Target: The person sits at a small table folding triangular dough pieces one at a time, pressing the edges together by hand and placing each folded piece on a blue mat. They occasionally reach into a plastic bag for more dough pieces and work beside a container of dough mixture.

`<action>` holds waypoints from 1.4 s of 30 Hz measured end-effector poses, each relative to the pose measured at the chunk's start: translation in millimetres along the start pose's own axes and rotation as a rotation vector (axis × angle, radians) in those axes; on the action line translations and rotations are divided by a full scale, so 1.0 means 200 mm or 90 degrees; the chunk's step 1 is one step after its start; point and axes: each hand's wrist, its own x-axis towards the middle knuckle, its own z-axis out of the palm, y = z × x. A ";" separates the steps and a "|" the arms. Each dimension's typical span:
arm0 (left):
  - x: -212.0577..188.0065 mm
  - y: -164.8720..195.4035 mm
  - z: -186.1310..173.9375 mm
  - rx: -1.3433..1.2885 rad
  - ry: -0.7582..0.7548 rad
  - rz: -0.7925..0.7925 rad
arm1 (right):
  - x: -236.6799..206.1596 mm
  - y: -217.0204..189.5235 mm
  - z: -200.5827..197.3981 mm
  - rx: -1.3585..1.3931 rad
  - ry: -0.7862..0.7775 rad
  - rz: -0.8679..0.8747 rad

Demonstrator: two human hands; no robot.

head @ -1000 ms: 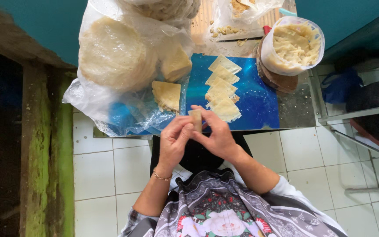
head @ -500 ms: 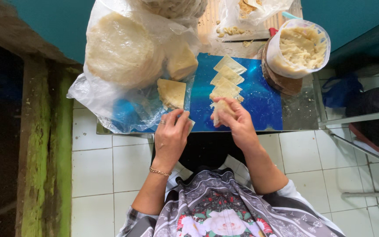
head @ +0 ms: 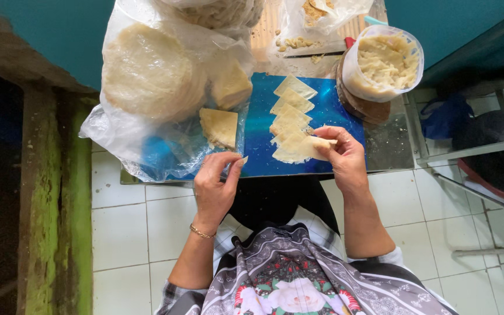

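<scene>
Moved since half a second ago: right hand [head: 340, 156] now at the near end of the pastry row [head: 290, 119], pinching a folded piece [head: 310, 146] over the blue board [head: 331, 111]. Left hand [head: 216, 186] loosely curled, empty, at the board's near edge beside the plastic bag [head: 147, 140]. Judged step: laying down a finished fold; calls next for lowering, releasing, picking a fresh wrapper [head: 220, 125].

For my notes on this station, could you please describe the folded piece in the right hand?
The folded piece is a pale, thin sheet of dough-like wrapper, folded into a small flat parcel. The right hand pinches it in a fingertip grip, low over the blue tray, at the near end of the row of folded pieces.
</scene>
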 end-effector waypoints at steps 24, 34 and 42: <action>-0.07 -0.10 0.02 -0.160 -0.031 -0.232 | -0.08 -0.06 0.14 -0.137 0.058 -0.155; -0.07 -0.10 0.02 -0.185 -0.029 -0.236 | -0.16 -0.15 0.29 -0.695 -0.026 -0.495; -0.07 -0.09 0.04 -0.230 -0.039 -0.241 | -0.16 -0.13 0.25 -0.727 -0.025 -0.487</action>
